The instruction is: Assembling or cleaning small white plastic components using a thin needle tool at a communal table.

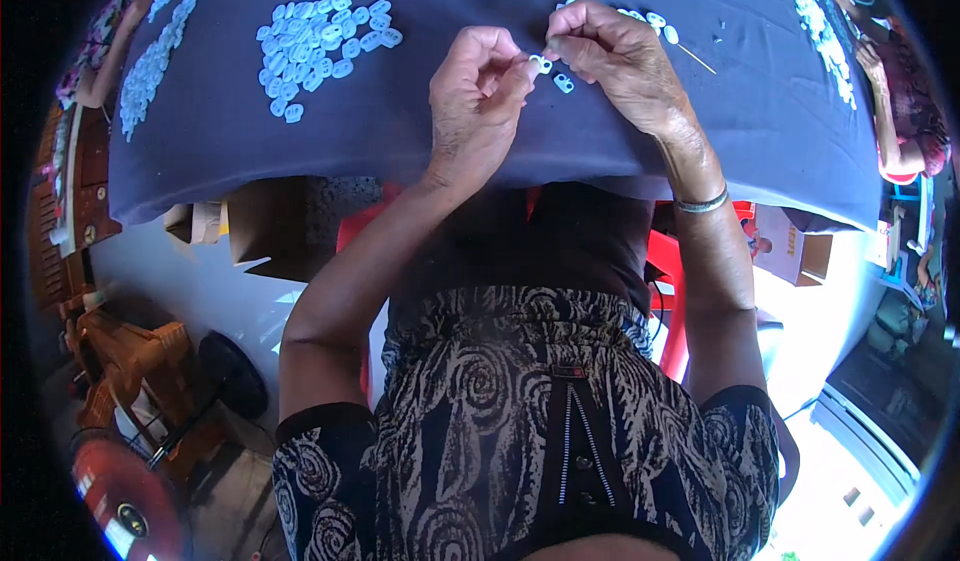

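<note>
Slipping seems possible

Above the table (pixel 380 146), in from its near edge, the left hand (pixel 476 101) is pinching a white piece (pixel 542 64); the right hand (pixel 622 66) is pressing fingertips together alongside, contents unclear. Shallow holding could be risking a drop beside the loose piece (pixel 563 83).

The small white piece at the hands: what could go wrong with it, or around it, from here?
The small white piece is held by little more than the tips of the left hand's fingers, so it could slip and drop.

A loose piece lies on the dark cloth just under the right hand, which might brush it aside.

The thin stick lies close by and could get knocked.
</note>
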The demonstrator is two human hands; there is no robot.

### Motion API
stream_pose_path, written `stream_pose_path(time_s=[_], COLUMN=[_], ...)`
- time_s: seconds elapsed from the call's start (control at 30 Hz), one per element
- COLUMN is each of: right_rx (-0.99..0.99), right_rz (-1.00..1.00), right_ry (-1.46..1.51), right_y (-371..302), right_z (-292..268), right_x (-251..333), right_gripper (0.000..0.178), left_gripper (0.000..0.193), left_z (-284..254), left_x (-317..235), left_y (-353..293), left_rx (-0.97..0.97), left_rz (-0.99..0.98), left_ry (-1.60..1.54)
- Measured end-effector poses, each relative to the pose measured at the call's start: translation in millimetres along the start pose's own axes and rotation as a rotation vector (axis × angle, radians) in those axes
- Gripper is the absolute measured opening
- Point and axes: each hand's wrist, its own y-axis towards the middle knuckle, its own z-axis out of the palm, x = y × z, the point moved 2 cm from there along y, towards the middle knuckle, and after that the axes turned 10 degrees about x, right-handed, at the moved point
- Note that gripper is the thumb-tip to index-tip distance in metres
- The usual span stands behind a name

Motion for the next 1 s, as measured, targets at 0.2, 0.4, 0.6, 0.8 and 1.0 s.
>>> stream_pose_path(time_s=[0.2,0.4,0.6,0.8,1.0], right_rx=[0.015,0.019,0.012,0.004,-0.032], right_rz=[0.023,0.11,0.108,0.071,-0.028], right_ry=[-0.001,0.041,0.017,-0.048,-0.206], right_y=[-1,-2,-1,-1,0], right_z=[2,4,5,10,13], right_x=[2,3,1,-1,-2], right_gripper=[0.01,0.012,0.013,0.011,0.008], left_gripper=[0.02,0.02,0.02,0.021,0.023], left_z=[0,0,-1,3,2], left_x=[1,2,1,0,2], left_y=[0,0,0,-1,-1], left_rx=[-0.008,-0.011,-0.009,-0.07,-0.08], left_rz=[0.026,0.028,0.029,0.007,0.031], left_ry=[0.016,-0.006,0.069,-0.041,-0.014])
